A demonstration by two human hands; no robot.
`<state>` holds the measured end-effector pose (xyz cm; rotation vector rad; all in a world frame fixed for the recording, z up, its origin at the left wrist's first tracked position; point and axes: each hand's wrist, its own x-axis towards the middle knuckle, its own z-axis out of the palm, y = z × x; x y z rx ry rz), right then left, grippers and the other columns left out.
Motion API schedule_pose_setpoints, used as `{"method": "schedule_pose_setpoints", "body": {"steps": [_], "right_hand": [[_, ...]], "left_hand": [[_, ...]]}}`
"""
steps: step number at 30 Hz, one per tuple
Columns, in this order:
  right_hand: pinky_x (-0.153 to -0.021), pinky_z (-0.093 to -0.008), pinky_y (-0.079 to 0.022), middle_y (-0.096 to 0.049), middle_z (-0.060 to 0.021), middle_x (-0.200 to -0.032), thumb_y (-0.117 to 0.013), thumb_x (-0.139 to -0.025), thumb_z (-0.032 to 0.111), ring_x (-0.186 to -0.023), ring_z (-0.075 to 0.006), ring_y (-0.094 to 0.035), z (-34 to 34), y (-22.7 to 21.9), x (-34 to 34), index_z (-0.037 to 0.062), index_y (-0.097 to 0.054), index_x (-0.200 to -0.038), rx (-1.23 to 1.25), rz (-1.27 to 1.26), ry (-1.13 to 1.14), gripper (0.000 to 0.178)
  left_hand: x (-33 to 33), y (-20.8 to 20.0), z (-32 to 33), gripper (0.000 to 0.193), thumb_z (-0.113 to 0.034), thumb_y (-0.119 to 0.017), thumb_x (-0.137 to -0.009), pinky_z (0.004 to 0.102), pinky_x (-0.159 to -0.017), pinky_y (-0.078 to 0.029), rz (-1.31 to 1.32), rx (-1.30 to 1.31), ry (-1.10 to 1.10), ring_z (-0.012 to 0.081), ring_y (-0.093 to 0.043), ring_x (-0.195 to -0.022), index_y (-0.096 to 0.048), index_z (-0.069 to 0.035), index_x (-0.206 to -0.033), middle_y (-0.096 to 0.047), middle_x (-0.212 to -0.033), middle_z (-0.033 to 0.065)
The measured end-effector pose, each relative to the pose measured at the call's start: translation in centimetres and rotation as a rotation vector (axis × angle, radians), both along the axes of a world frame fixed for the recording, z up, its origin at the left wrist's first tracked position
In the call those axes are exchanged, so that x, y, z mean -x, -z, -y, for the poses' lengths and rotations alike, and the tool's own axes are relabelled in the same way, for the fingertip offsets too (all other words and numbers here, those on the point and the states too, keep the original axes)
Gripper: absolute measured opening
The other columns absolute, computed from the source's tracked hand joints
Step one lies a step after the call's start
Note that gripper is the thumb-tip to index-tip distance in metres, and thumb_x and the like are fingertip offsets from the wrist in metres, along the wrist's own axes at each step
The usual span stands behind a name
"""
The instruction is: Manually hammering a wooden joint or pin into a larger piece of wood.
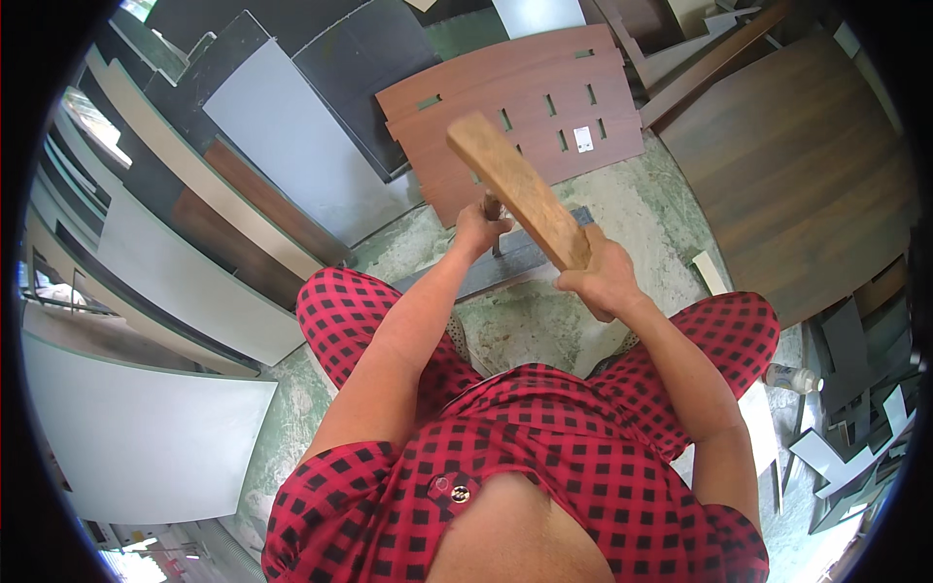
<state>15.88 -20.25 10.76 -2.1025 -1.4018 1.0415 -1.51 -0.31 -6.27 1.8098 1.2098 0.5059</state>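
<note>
Red-and-black checked shirt (632, 496) fills the bottom of the frame closest to us, with matching trousers (340, 316) spread to either side above it. Our right hand (604, 277), just right of the middle, has its fingers closed around the lower end of a thick wooden bat (515, 185), which slants up and to the left, its far end raised near the top centre. Our left hand (478, 231), just left of the bat, grips a slim tool (493, 205), its fingers wrapped around the handle while a thin shaft shows below them. That shaft points down toward a dark grey board (510, 262) lying across the centre; we cannot tell whether its tip touches. Beneath the board we see a worn, blotchy floor (627, 206). At the top centre stands a reddish-brown panel (457, 121) cut with narrow slots, and a large brown wood-grain panel (787, 165) takes up the upper right. Pale, dark and brown sheets (292, 136) lean in rows across the upper left, and a white panel (146, 428) sits at lower left. Near the right edge we have a bottle (792, 378) beside a heap of offcuts (844, 442).
</note>
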Motion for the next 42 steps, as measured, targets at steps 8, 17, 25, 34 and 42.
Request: {"method": "schedule_pose_setpoints", "body": {"steps": [8, 17, 25, 34, 42], "right_hand": [[-0.074, -0.0441, -0.049, -0.062, -0.0233, -0.084, -0.071, -0.058, 0.031, -0.083, -0.0401, -0.062, 0.2, 1.6, -0.2, -0.0007, -0.043, -0.104, -0.105, 0.101, -0.008, 0.063], [-0.077, -0.0415, -0.048, -0.063, -0.0227, -0.089, -0.076, -0.054, 0.034, -0.085, -0.0371, -0.062, -0.1, 0.4, -0.5, -0.0028, -0.053, -0.103, -0.088, -0.024, 0.082, 0.066], [-0.077, -0.0390, -0.048, -0.062, -0.0229, -0.091, -0.077, -0.053, 0.034, -0.085, -0.0357, -0.062, -0.3, 0.7, -1.1, -0.0044, -0.052, -0.104, -0.148, -0.034, 0.169, 0.068], [-0.076, -0.0405, -0.048, -0.062, -0.0223, -0.089, -0.075, -0.054, 0.033, -0.084, -0.0371, -0.062, 0.3, -0.3, -0.4, -0.0004, -0.050, -0.108, -0.362, -0.096, 0.143, 0.068], [-0.075, -0.0421, -0.047, -0.062, -0.0228, -0.088, -0.074, -0.054, 0.031, -0.083, -0.0392, -0.062, -0.8, 2.0, 0.0, 0.0005, -0.048, -0.107, -0.020, 0.074, -0.006, 0.066]], "left_hand": [[-1.2, -2.9, 1.2, 0.041, -0.022, -0.076, -0.067, 0.0361, -0.080, -0.049, -0.074, -0.038, 0.049, 0.0284, -0.066, -0.091, -0.065, -0.004, -0.102, -0.069, -0.093, 0.0135], [-0.3, -1.8, 0.2, 0.036, -0.021, -0.079, -0.060, 0.0344, -0.075, -0.050, -0.124, 0.157, 0.027, 0.0216, -0.067, -0.081, -0.068, -0.005, -0.090, -0.070, -0.083, 0.0115], [-0.7, -2.1, 0.4, 0.029, -0.021, -0.073, -0.059, 0.0354, -0.068, -0.047, -0.080, 0.136, 0.136, 0.0222, -0.060, -0.069, -0.059, -0.003, -0.077, -0.063, -0.072, 0.0090], [-0.8, -2.2, 0.1, 0.027, -0.019, -0.073, -0.061, 0.0350, -0.068, -0.047, -0.080, 0.105, 0.180, 0.0213, -0.060, -0.069, -0.061, -0.003, -0.079, -0.064, -0.073, 0.0098], [-0.4, 0.1, -0.7, 0.029, -0.018, -0.075, -0.060, 0.0334, -0.068, -0.047, 0.022, 0.193, 0.134, 0.0170, -0.059, -0.069, -0.063, -0.002, -0.082, -0.064, -0.073, 0.0073]]}}
